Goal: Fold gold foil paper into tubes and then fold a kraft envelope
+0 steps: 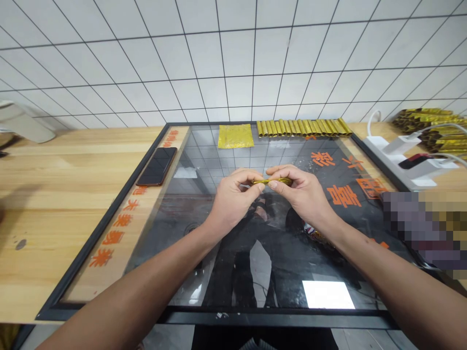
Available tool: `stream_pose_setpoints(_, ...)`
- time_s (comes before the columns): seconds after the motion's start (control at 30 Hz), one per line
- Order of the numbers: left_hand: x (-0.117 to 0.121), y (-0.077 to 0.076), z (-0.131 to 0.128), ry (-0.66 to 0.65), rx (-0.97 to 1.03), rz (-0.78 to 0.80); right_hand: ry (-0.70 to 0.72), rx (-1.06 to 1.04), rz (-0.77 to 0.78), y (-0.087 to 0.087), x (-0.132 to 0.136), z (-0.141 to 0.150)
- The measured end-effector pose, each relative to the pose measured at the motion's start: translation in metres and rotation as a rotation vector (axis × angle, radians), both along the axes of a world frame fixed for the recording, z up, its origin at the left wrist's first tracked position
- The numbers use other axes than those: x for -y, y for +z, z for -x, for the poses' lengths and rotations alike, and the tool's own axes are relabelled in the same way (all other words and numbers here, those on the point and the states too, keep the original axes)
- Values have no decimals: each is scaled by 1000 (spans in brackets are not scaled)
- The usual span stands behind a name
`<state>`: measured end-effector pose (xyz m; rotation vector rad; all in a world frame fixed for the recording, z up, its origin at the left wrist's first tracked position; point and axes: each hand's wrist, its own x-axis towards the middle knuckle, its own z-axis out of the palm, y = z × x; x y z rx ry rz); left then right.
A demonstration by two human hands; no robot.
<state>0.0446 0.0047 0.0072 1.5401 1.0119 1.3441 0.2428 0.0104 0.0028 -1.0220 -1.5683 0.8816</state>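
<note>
Glass panel framed on tabletop. Left hand and right hand over panel middle, foil roll pinched between them. Phone on panel's left border. Behind hands, along panel's far edge: foil sheet, tube row to its right. Right of panel on tabletop: power strip, tube pile behind it. Tiled wall behind tabletop.

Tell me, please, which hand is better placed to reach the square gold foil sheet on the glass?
Left, I think: the left hand sits almost straight before the square gold foil sheet; the right hand lies farther aside. Both pinch the thin gold roll.
</note>
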Motion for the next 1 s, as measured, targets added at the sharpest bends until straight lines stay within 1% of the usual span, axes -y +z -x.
stream_pose_setpoints(0.17, 0, -1, -1, -6, -7, -2, 19, 75, -53, 2, 4, 2)
stream_pose_setpoints(0.3, 2, -1, 0, 16, -131, -85, 33, 142, -100, 7, 7, 3)
stream_pose_setpoints(0.4, 5, 2, 1, 26, -222, -162, 45, 183, -115, 9, 9, 3)
stream_pose_setpoints(0.57, 9, 9, 1, 35, -312, -179, 51, 240, -161, 10, 12, 4)
stream_pose_setpoints(0.67, 8, 11, 3, 20, -320, -203, 55, 258, -178, 11, 13, 5)
stream_pose_setpoints(0.77, 5, 12, 5, 31, -292, -215, 5, 258, -156, 12, 13, 6)
stream_pose_setpoints(0.87, 2, 11, 7, 55, -270, -197, -52, 241, -161, 14, 12, 3)
stream_pose_setpoints(1.0, 1, 8, 7, 30, -300, -169, -53, 258, -194, 15, 10, 0)
